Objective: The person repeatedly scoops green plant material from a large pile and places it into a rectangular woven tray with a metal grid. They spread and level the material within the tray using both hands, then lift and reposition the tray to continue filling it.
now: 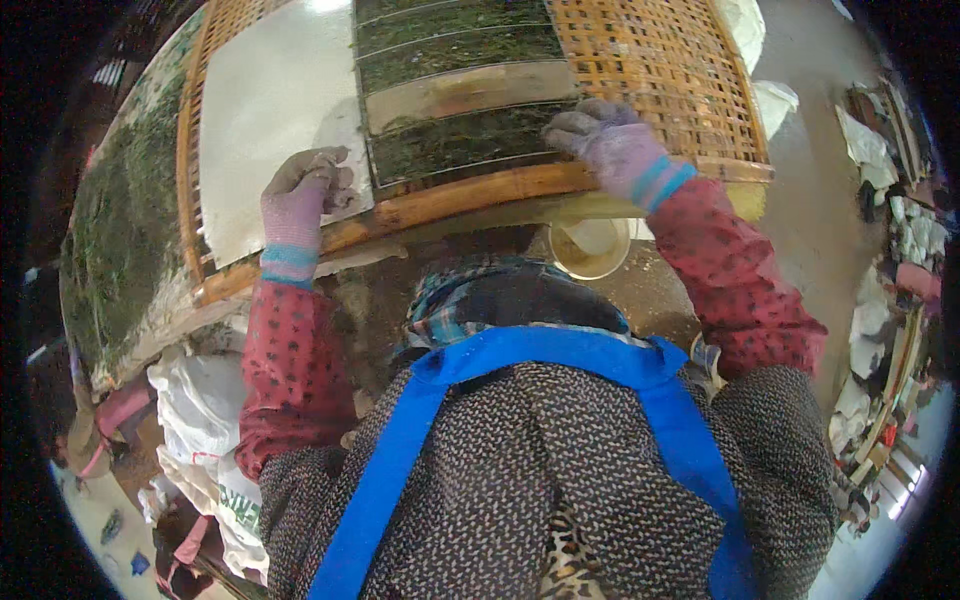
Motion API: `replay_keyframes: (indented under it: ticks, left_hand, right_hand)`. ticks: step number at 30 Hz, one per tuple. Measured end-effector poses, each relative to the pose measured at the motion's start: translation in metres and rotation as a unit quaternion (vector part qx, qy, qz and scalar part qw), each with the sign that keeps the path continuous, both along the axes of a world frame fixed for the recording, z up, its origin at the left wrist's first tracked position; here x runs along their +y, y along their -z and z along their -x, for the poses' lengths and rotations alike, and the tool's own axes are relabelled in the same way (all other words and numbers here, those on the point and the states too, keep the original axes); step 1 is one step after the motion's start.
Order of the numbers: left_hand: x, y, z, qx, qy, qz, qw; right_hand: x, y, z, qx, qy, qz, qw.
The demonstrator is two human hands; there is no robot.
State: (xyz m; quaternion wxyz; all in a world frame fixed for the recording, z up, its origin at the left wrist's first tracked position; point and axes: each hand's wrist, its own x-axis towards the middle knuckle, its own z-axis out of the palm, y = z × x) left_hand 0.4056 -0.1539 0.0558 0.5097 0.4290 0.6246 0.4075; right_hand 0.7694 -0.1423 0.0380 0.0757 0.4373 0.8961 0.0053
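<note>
My left hand [306, 180], in a lilac knitted glove with a dirty palm, is over the near right part of a smooth white sheet [262, 120]. Its fingers are curled, and whether they pinch anything is unclear. My right hand [604, 142], in a matching glove, has its bent fingertips at the right end of a panel of dark green shredded plant material [457, 139]. Thin pale lines divide this panel into strips, and one strip [472, 86] shows beige instead of green. Sheet and panel lie side by side on a woven bamboo tray [637, 52].
A bamboo rail [480, 191] edges the tray on my side. Below it stands a pale bucket [589, 247]. More green material covers a surface [127, 202] at left. White sacks [202, 412] sit at lower left, and assorted items [892, 225] line the floor at far right.
</note>
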Motion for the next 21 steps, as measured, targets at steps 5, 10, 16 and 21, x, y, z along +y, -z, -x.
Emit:
replay_keyframes:
  ticks: [5, 10, 16, 21]
  left_hand:
    - [0.011, 0.003, 0.023, 0.015, -0.017, -0.030, 0.999]
    - [0.040, 0.020, 0.023, 0.066, 0.023, -0.158, 0.985]
    - [0.050, 0.025, -0.012, 0.302, 0.276, -0.363, 0.837]
    - [0.010, 0.021, -0.018, 0.381, 0.394, -0.390, 0.740]
  right_hand:
    - [0.003, -0.018, 0.016, 0.110, 0.063, -0.020, 0.992]
    - [-0.007, -0.014, 0.057, 0.031, 0.056, -0.017, 0.998]
    - [-0.005, -0.003, 0.050, 0.117, 0.090, 0.015, 0.989]
    - [-0.006, -0.009, 0.045, 0.175, 0.114, 0.018, 0.978]
